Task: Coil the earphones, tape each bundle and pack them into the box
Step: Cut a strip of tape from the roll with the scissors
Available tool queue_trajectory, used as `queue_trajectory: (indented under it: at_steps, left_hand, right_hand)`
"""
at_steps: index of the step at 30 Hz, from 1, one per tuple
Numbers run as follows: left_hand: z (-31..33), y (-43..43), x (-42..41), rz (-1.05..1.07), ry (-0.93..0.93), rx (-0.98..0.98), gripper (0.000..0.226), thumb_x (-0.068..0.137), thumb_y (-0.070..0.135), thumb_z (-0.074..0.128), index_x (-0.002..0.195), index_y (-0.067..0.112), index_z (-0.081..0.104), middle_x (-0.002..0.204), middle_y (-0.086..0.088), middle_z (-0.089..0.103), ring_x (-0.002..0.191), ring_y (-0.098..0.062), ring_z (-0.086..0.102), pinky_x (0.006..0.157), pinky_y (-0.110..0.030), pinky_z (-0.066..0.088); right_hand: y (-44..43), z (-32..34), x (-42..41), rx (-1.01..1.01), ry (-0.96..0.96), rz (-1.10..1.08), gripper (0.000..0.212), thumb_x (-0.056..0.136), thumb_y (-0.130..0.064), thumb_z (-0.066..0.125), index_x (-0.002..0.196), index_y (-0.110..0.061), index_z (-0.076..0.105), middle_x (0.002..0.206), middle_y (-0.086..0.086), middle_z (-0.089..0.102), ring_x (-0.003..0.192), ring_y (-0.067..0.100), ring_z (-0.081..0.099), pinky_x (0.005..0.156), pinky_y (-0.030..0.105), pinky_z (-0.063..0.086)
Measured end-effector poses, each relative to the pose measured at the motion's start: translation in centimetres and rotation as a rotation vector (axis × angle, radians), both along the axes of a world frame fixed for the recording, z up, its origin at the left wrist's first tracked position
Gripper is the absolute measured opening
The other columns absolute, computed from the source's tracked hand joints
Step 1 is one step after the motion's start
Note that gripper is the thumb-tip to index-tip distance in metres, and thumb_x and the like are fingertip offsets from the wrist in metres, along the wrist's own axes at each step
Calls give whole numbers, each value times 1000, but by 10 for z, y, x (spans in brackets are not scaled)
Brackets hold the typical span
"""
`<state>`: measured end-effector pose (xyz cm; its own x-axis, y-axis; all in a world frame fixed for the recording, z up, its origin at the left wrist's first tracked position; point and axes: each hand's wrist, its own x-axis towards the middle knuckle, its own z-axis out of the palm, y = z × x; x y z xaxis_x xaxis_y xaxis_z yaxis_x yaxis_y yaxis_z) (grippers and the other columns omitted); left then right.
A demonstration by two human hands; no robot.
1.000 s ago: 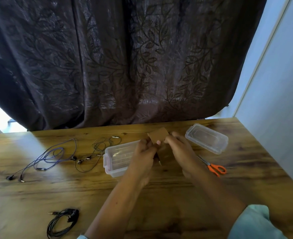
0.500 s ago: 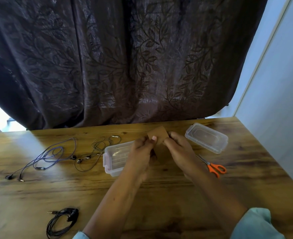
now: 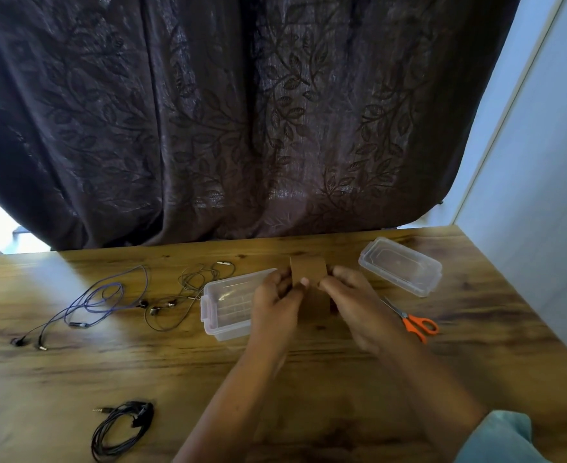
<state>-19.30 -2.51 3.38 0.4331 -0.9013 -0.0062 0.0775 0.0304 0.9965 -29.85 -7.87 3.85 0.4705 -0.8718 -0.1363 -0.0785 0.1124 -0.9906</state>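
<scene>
Head view: both hands meet over the middle of the wooden table [image 3: 75, 372], holding up a strip of brown tape [image 3: 309, 270]. The left hand [image 3: 275, 309] pinches the strip's left edge between thumb and curled fingers. The right hand [image 3: 355, 305] pinches the right edge the same way, with its other fingers folded under. More brown shows below the strip between the palms, possibly the roll, though the hands cover too much to be sure.

From the hands, the clear plastic box [image 3: 223, 305] sits open at 9 o'clock, its near end partly behind the left hand. Its lid [image 3: 400, 265] lies apart at 2 o'clock, and the orange-handled scissors [image 3: 415, 324] lie at 3 o'clock, just beside the right wrist.

Beyond the box at 9 o'clock lie thin dark earphones [image 3: 157, 309], loose, and farther out the purple earphones [image 3: 90, 300], also uncoiled. A coiled set of black earphones [image 3: 140, 416] rests at 7 o'clock, near the table's front edge.

A dark leaf-patterned curtain [image 3: 242, 128] hangs at 12 o'clock, and a pale blue sleeve [image 3: 502, 439] shows at 5 o'clock.
</scene>
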Motion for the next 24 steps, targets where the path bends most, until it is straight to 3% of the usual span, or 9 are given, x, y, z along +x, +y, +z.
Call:
queue_trajectory:
  at_steps: [3, 7, 10, 13, 15, 18, 21, 22, 24]
  left_hand:
    - [1, -1, -1, -9, -9, -1, 18, 90, 6, 57, 97, 21, 64, 89, 5, 73, 84, -4, 69, 73, -17, 53]
    - [1, -1, 3, -147, 100, 26, 25, 90, -1, 54, 104, 17, 63, 88, 7, 74, 85, -5, 69, 69, -16, 52]
    - [-2, 0, 7, -206, 131, 50, 26, 89, -3, 53, 105, 14, 64, 92, 1, 74, 88, -12, 69, 68, -18, 52]
    - [-4, 0, 6, -171, 132, 76, 22, 89, -1, 53, 99, 12, 67, 88, -2, 73, 84, -14, 68, 68, -18, 52]
    - [-6, 1, 6, -171, 46, 81, 21, 89, 0, 53, 97, 12, 68, 91, -6, 73, 87, -16, 68, 74, -22, 54]
    - [-10, 1, 12, -204, -68, 103, 17, 90, 4, 55, 97, 11, 69, 93, -8, 73, 86, -15, 68, 75, -24, 54]
    - [-13, 1, 15, -246, -199, 149, 15, 92, 10, 55, 98, 14, 69, 83, -1, 72, 71, -9, 68, 61, -20, 53]
    - [-13, 1, 14, -258, -238, 161, 15, 92, 12, 55, 98, 15, 69, 82, -2, 71, 70, -11, 68, 61, -22, 54]
    - [-15, 0, 9, -282, -317, 159, 16, 92, 16, 54, 94, 22, 69, 84, -3, 71, 77, -15, 68, 70, -28, 57]
  right_hand:
    - [0, -2, -3, 39, 17, -8, 21, 93, -19, 52, 106, -19, 69, 96, 3, 73, 96, 19, 67, 86, 39, 51]
    - [0, -1, -9, 28, 42, -23, 22, 94, -13, 50, 105, -16, 68, 96, 2, 73, 94, 16, 67, 80, 33, 53]
    - [1, -2, -12, 53, 63, -43, 18, 91, -16, 54, 97, -13, 71, 93, 7, 73, 95, 24, 68, 84, 41, 53]
    - [4, -2, -15, -68, 235, -61, 14, 84, -28, 65, 89, -16, 67, 87, 6, 72, 84, 20, 69, 79, 42, 58]
    - [7, 3, -17, -159, 388, -49, 17, 80, -35, 69, 85, -20, 62, 80, -1, 67, 76, 11, 66, 70, 35, 60]
    - [7, 6, -21, -456, 709, -87, 36, 74, -51, 70, 84, -20, 54, 73, -5, 58, 68, 10, 56, 54, 28, 43]
    - [2, 2, -24, -569, 712, 28, 44, 76, -53, 65, 111, -27, 57, 103, -6, 63, 90, 10, 59, 73, 32, 51]
    - [1, 1, -26, -587, 713, 87, 50, 79, -51, 62, 123, -30, 53, 116, -7, 60, 101, 11, 58, 83, 33, 51]
    - [-1, 2, -33, -580, 743, 158, 51, 83, -50, 56, 131, -34, 50, 123, -9, 57, 109, 11, 55, 91, 35, 49]
